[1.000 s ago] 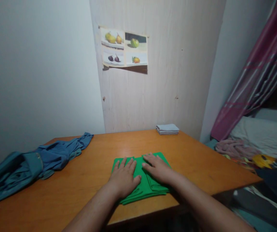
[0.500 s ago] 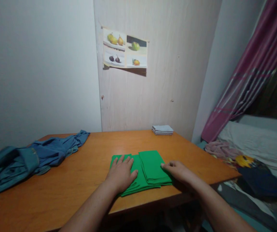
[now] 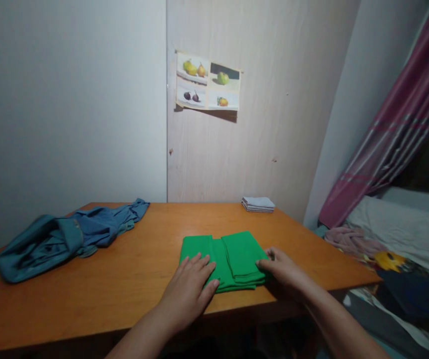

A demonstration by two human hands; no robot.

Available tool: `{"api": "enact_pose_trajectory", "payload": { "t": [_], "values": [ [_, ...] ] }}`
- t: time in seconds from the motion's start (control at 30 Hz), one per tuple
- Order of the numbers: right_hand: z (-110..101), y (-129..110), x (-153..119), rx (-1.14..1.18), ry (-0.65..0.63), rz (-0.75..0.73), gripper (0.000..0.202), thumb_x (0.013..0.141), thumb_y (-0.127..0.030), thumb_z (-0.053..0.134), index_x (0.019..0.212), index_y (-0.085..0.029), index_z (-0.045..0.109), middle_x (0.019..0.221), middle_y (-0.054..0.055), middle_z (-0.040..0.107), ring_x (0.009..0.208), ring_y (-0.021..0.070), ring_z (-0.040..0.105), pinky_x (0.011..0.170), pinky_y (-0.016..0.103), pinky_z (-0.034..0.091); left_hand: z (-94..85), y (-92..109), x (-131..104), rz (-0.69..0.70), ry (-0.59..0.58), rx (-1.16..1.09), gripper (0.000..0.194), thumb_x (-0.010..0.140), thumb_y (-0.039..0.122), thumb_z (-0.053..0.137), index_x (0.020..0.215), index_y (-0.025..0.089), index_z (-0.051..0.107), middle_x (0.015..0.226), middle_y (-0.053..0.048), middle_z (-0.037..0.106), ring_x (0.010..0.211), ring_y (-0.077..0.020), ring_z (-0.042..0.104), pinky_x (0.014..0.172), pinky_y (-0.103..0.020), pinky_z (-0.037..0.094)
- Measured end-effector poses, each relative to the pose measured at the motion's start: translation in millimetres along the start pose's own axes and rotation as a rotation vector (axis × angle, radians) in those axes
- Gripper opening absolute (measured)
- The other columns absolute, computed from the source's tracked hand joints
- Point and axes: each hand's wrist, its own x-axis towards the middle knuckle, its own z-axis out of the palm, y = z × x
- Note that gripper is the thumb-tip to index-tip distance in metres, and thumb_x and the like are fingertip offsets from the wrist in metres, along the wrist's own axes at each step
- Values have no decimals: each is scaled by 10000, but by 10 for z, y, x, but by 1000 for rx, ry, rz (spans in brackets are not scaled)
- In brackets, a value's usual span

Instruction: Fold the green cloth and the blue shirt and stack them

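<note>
A green cloth [image 3: 242,254] lies near the front edge of the wooden table, its left and right parts folded inward over the middle. My left hand [image 3: 194,281] rests flat on its lower left part, fingers stretched out. At the right edge, my right hand [image 3: 276,264] pinches the folded layers, thumb on top and the other fingers partly hidden behind and below. Whether the cloth is a garment cannot be made out.
Crumpled blue clothing [image 3: 72,232] lies along the left side of the table [image 3: 132,284]. A folded checked cloth [image 3: 258,204] sits at the far right corner. To the right are a bed with a heap of clothes [image 3: 416,289] and a pink curtain [image 3: 382,124].
My left hand has slid nearer the front edge over the cloth, uncovering its upper left part. My right hand keeps its pinch at the right edge. The view has shifted slightly left.
</note>
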Motion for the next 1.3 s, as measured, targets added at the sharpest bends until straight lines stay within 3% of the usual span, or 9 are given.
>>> {"api": "enact_pose_trajectory", "payload": {
  "t": [0.17,0.33,0.5,0.7,0.87,0.93,1.03,1.17,1.3],
  "values": [
    [90,-295,6,-157,160,-201,202,721,-289,588,906,-218,548,777,3,620,735,193,595,647,282,442,13,117,-120,-1,150,25,432,978,451,472,1337,258,615,1280,-121,629,1191,-297,568,1025,-503,458],
    [342,-841,-177,-452,233,-512,310,788,-219,548,1098,-207,558,1017,69,650,936,235,603,806,335,438,83,148,-256,41,166,76,520,934,487,544,1377,217,573,1344,-137,619,1263,-337,535,1100,-577,384],
    [946,-1236,-478,-645,89,-790,268,830,-157,519,1092,-183,569,1040,97,629,975,244,553,839,350,415,160,167,-374,103,204,122,629,891,411,606,1463,188,469,1447,-150,561,1337,-364,492,1124,-588,371],
    [1534,-1307,-683,-892,-141,-884,118,832,-200,581,948,-195,601,981,81,638,910,249,530,744,359,381,339,79,-596,257,458,173,777,885,325,590,1564,164,249,1458,-187,534,1329,-364,497,1063,-560,453],
    [1545,-1263,-699,-890,-190,-818,96,886,-263,575,961,-215,611,982,63,639,914,241,540,738,348,370,322,-18,-841,332,407,112,503,872,171,501,1372,215,538,1273,-119,660,1252,-301,559,1094,-527,438],
    [1507,-1234,-698,-878,-190,-794,130,874,-256,588,996,-220,617,1007,66,637,949,248,536,773,352,375,236,-12,-898,225,375,47,330,879,155,463,1125,235,668,1082,-102,698,1089,-276,622,1012,-491,489],
    [1443,-1180,-699,-855,-172,-750,283,839,-248,619,1121,-232,621,1098,83,634,1027,272,520,849,377,381,86,-1,-900,-5,386,-25,242,935,191,422,906,233,659,887,-80,663,865,-236,618,818,-421,513],
    [1351,-1088,-679,-807,-141,-712,468,838,-242,599,1305,-238,577,1283,109,603,1165,298,488,946,420,378,-51,-20,-785,-208,393,-11,183,947,252,461,967,236,643,931,-71,674,912,-256,608,856,-446,467],
    [1242,-1016,-615,-786,-152,-684,551,845,-187,541,1395,-217,546,1374,107,591,1245,294,479,1006,429,371,-67,-13,-670,-208,301,-32,255,913,247,521,1141,251,635,1098,-70,693,1054,-278,598,978,-476,426]
  ]
}}
